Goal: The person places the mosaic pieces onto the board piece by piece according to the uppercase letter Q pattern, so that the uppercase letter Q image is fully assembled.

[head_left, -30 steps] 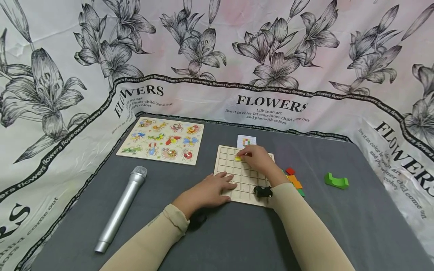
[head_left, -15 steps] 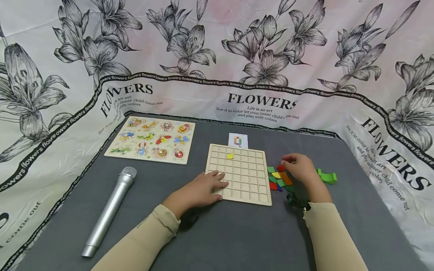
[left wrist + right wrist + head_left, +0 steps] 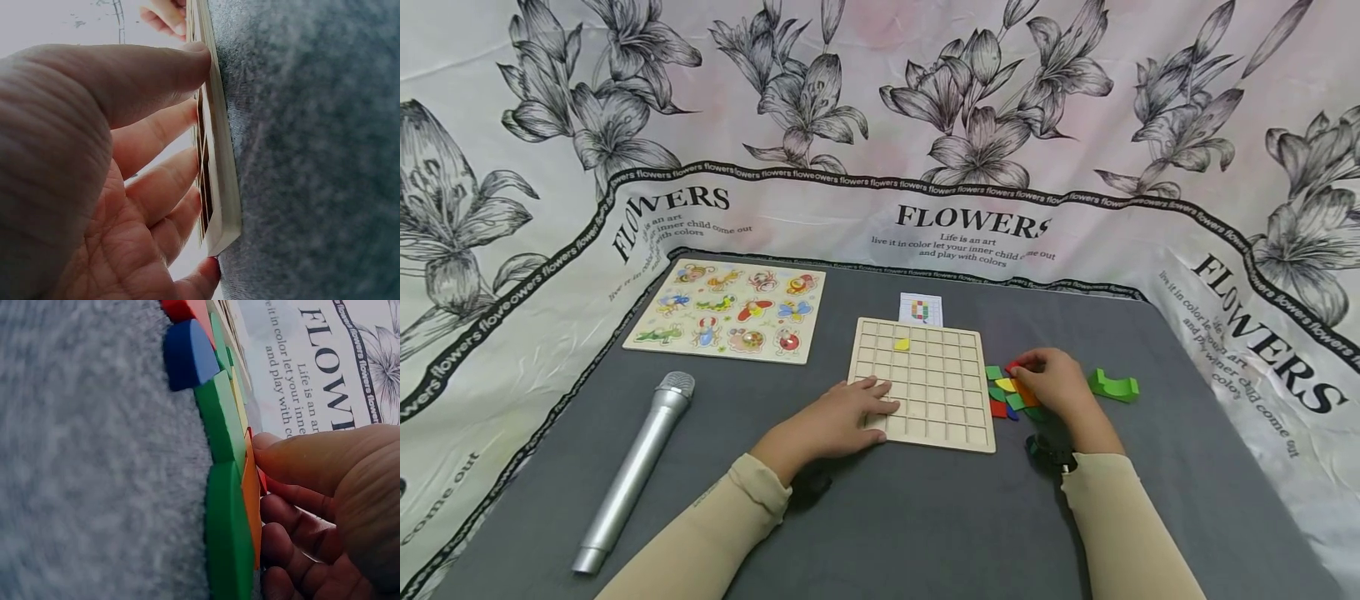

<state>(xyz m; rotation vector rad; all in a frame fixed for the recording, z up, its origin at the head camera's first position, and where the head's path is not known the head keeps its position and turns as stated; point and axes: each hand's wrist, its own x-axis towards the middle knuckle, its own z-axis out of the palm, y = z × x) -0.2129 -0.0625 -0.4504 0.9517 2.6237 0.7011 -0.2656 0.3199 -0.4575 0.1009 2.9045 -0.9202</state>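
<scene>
My left hand rests with extended fingers on the left front edge of a wooden grid board. In the left wrist view its thumb lies along the board's edge. A single yellow block sits in a cell near the board's far left. Right of the board, my right hand pinches a red block at the far side of a pile of coloured blocks. An orange block and green blocks lie beside its thumb; the fingers partly hide the red block.
A pattern card lies behind the board. An insect puzzle board stands at the back left, a silver microphone on the left. A green curved block lies right of my right hand. A printed cloth hangs behind.
My right hand has left the yellow block on the board and moved right to the pile, where it reaches the red block. The left hand stays on the board; the head view has shifted slightly.
</scene>
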